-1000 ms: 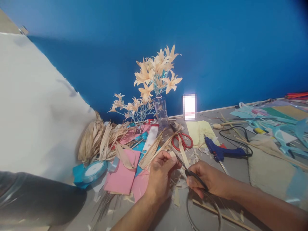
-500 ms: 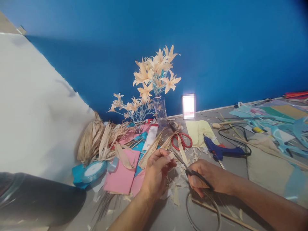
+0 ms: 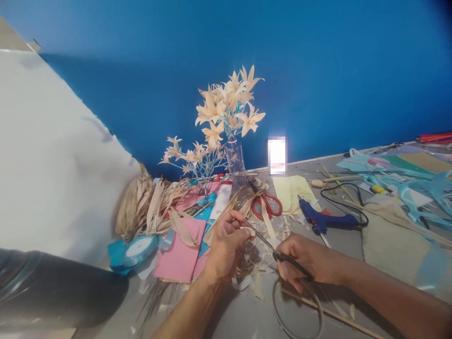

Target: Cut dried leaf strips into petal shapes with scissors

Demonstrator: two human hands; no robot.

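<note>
My left hand (image 3: 226,249) pinches a small pale piece of husk (image 3: 249,231) between thumb and fingers. In my right hand (image 3: 300,259) are black-handled scissors (image 3: 263,239), their blades pointing up and left to the husk piece and my left fingertips. Pale husk scraps (image 3: 259,282) lie on the grey table beneath both hands. Beyond my hands rest red-handled scissors (image 3: 267,207) and long dried husk strips. Pink sheets (image 3: 178,261) are just left of my left hand.
Pale flowers (image 3: 229,106) stand in a clear vase (image 3: 235,165) by the blue wall. A blue glue gun (image 3: 326,219) with its cable lies right of centre, near a yellow sheet (image 3: 294,190). Husk bundles (image 3: 134,207) and a ribbon roll (image 3: 139,249) are left. A wire ring (image 3: 321,315) is near.
The scissor blades now look closer together and reach farther left, across the husk piece. My left hand has shifted slightly, and the husk piece has turned in its fingers.
</note>
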